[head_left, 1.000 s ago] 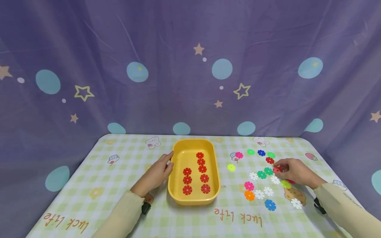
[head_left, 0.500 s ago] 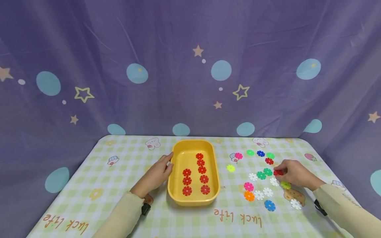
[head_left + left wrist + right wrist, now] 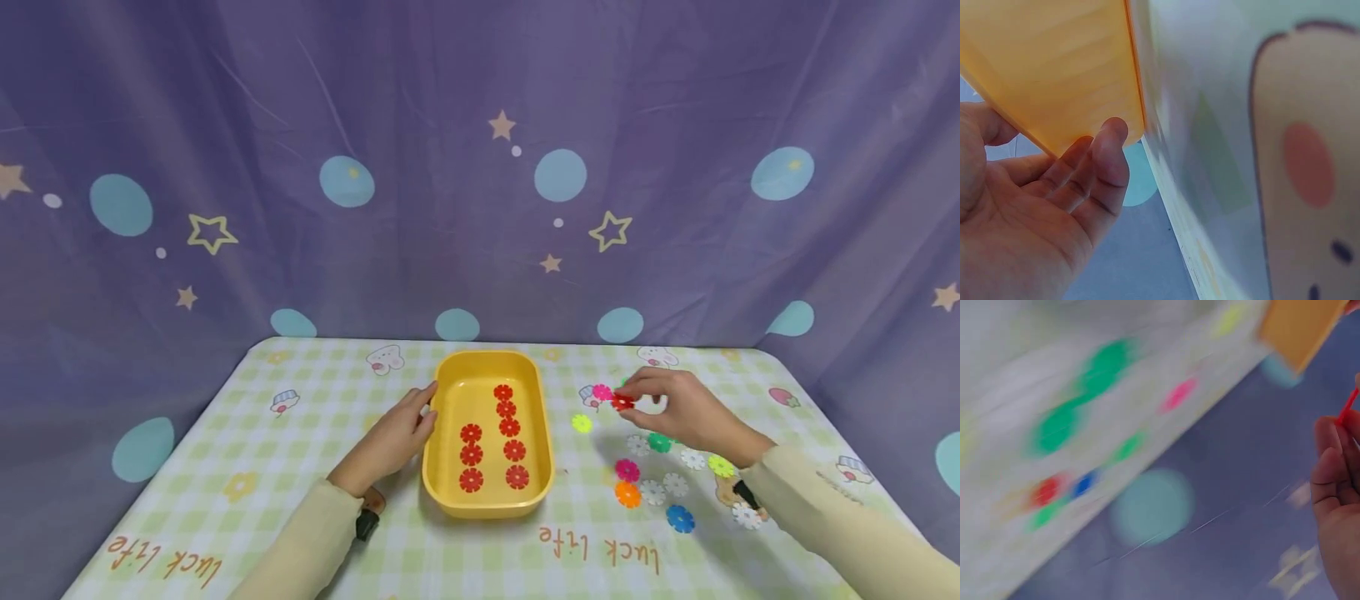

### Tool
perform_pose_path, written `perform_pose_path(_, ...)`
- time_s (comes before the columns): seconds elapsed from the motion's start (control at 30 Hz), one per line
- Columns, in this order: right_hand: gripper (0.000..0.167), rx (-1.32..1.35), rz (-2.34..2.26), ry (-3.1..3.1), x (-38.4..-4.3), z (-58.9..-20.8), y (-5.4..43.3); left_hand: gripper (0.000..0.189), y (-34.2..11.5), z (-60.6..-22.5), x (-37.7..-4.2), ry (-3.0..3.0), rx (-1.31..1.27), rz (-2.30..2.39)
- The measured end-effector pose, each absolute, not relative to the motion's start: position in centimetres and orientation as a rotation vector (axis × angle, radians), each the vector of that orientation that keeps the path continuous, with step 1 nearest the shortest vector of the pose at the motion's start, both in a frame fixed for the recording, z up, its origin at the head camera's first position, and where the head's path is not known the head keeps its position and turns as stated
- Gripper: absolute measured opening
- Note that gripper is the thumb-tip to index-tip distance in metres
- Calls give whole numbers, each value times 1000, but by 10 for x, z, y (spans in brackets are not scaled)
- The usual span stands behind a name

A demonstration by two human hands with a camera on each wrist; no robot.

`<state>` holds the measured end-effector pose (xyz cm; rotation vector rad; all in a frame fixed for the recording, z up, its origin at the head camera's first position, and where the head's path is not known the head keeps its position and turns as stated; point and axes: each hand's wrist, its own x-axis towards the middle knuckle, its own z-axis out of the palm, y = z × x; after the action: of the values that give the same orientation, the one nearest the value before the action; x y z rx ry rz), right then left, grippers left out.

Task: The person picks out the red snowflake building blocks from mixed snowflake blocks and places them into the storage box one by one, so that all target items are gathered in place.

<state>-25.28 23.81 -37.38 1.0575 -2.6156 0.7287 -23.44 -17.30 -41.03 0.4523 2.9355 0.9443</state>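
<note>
My right hand [image 3: 686, 412] pinches a red snowflake disc [image 3: 622, 402] between thumb and fingertips, above the loose discs right of the tray. In the right wrist view the held disc [image 3: 1349, 405] shows edge-on at the fingertips. My left hand [image 3: 393, 442] holds the left side of the yellow tray [image 3: 429, 475], thumb near the rim and fingers [image 3: 1110, 150] against the outer wall. Inside the tray lie two columns of red snowflake discs [image 3: 471, 455]. Another red disc [image 3: 1047, 490] lies on the table, hidden behind the right hand in the head view.
Loose discs are scattered at the right: green [image 3: 660, 442], white [image 3: 653, 492], orange [image 3: 628, 494], blue [image 3: 680, 518], pink [image 3: 627, 471] and yellow [image 3: 582, 423]. A checked tablecloth [image 3: 337, 400] covers the table; a purple curtain [image 3: 420, 267] hangs behind it.
My right hand has lifted the red disc from the right end of the scattered pieces and moved left and toward the back with it. The left hand and tray stay put.
</note>
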Motion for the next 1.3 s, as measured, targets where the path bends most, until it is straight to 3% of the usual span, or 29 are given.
perform_pose_path(0.27,21,1441,794,-2611,-276,-370,123,52,-174,-413,-235,2935,427,958)
perform_pose_path(0.53,19,1477,634,-2939,-321,-392,56,52,-171,-413,-236,2943,445,945)
perform_pose_path(0.83,13,1497,390,-3003,-339,-403,23,53,-172,-412,-237,2945,410,932)
perform_pose_path(1.07,5,1245,422,-3093,-341,-410,20,53,-171,-411,-237,2941,419,935)
perform_pose_path(1.3,11,1189,618,-2981,-329,-396,32,52,-170,-411,-237,2939,411,932)
